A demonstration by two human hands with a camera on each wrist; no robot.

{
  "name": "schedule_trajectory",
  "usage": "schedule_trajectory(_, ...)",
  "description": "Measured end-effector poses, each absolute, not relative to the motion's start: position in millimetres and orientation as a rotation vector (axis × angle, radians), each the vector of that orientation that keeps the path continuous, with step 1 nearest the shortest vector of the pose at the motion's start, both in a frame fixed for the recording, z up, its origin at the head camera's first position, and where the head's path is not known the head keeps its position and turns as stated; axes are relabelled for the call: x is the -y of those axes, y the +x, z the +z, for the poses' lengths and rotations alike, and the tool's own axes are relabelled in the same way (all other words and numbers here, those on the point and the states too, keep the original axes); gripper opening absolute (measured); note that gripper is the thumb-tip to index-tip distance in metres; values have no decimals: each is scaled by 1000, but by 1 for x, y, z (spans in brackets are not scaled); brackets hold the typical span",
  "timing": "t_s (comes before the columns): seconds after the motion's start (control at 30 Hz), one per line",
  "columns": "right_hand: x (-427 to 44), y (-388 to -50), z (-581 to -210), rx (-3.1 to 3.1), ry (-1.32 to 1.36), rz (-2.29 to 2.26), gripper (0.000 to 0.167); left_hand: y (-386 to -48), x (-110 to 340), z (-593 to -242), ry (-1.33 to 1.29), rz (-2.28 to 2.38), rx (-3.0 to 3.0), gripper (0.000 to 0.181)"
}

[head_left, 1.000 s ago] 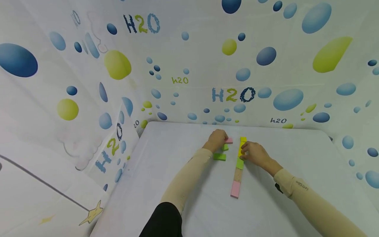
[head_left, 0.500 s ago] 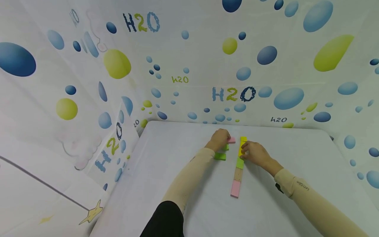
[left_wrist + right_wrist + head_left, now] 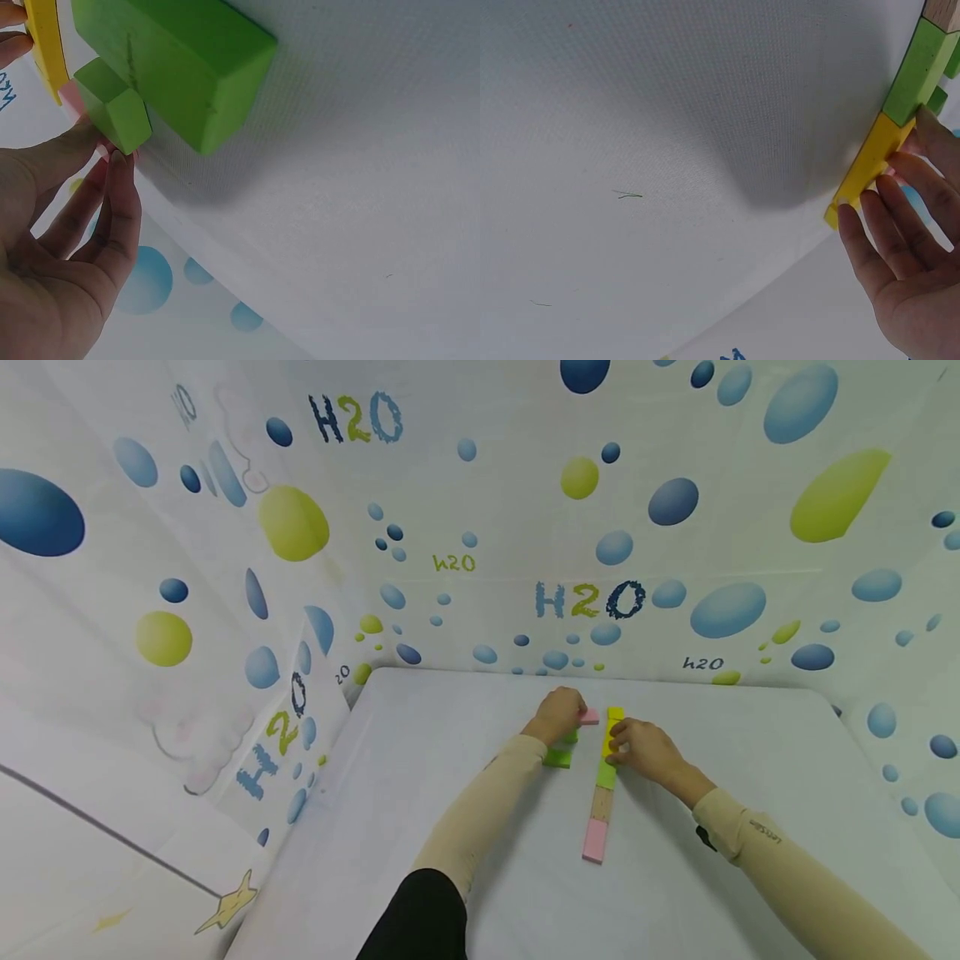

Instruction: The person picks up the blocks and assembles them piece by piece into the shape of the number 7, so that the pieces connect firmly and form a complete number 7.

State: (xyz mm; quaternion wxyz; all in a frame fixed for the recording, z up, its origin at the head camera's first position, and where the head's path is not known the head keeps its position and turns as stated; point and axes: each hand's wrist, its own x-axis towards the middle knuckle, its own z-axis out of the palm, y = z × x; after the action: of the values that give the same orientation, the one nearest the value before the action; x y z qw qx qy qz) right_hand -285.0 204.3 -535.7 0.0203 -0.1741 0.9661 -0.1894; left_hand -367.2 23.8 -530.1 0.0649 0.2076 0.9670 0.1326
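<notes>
My left hand pinches a pink block between thumb and fingertips, left of the far end of a row of blocks. In the left wrist view a small green block partly hides it; a larger green block lies nearer. My right hand touches the row from the right, its slightly bent fingers spread along a yellow block, its thumb by the green block. A short yellow block caps the far end. Toward me follow a bare wood block and a pink end block.
The white-covered table spreads around the blocks, its far edge meeting a patterned cloth wall with blue and green dots. Another patterned sheet hangs along the left side.
My left hand has shifted slightly to the right with the pink block, closer to the row's far end. My right hand has kept its place on the row.
</notes>
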Motion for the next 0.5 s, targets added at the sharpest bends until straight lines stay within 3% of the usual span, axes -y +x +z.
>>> schedule_trajectory(0.5,-203,-283,-538,-3022,-571,-597,25,-373,-31,-538,678,370,-2926,29)
